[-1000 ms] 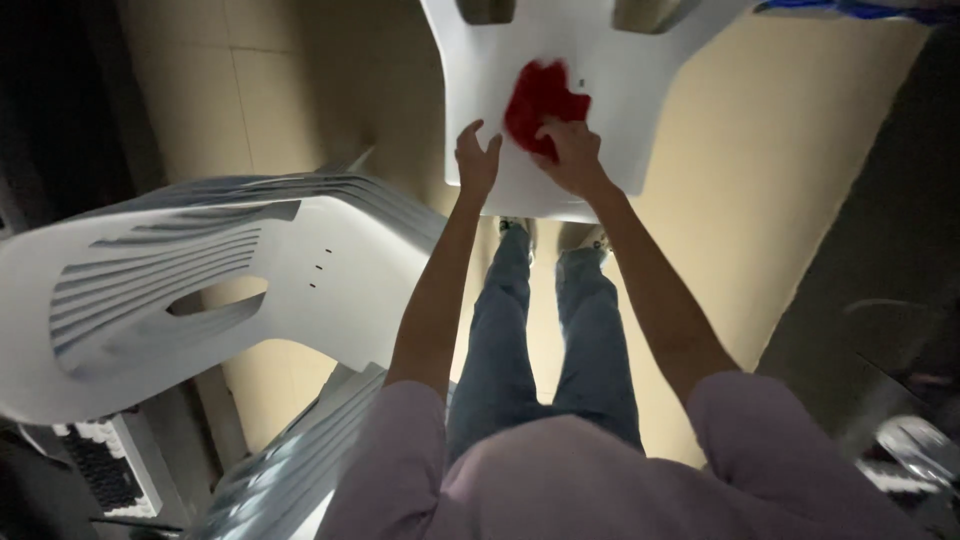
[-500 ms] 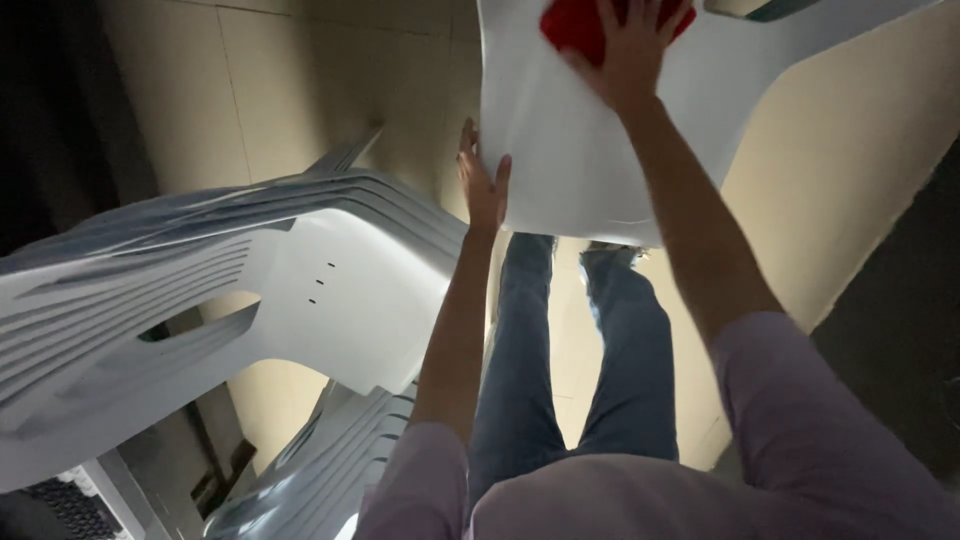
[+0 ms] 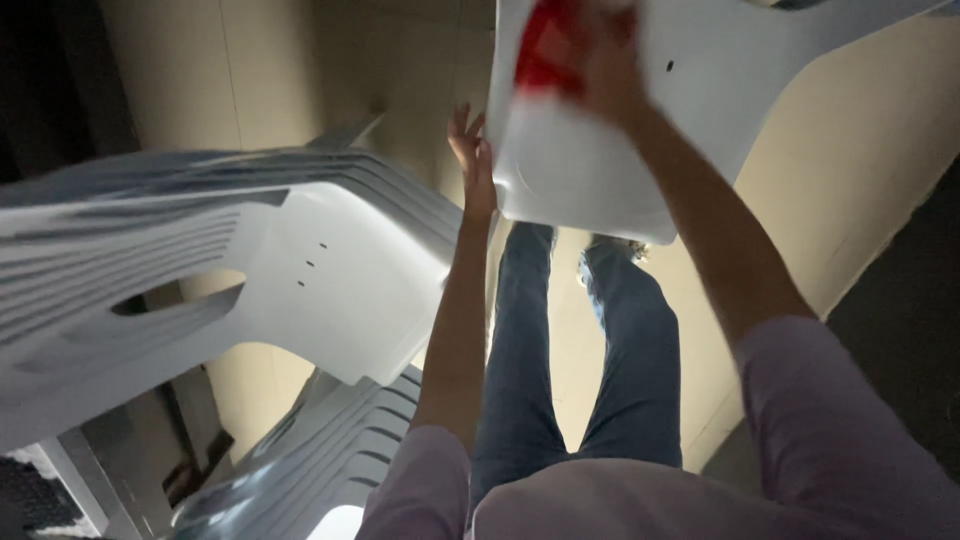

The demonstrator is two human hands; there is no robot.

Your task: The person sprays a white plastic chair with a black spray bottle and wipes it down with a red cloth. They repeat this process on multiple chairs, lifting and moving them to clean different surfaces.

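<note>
Chair (image 3: 600, 150), white plastic, sits straight ahead of the person at the top of the head view, its seat turned toward the camera and tipped, above the jeans-clad legs (image 3: 580, 370). The left hand (image 3: 472, 150) clasps the seat's left edge, fingers curled round the rim and thumb spread, which steadies the tilted seat. The right hand (image 3: 605, 65) lies on the seat face with a red cloth (image 3: 548, 50) under it; the hand is blurred, so how its fingers are set on the cloth I cannot tell, though pressing flat would keep the cloth against the plastic. A stack of chairs (image 3: 200, 270), also white, stands just left of the left arm, nested to save floor (image 3: 830, 180) room.
</note>
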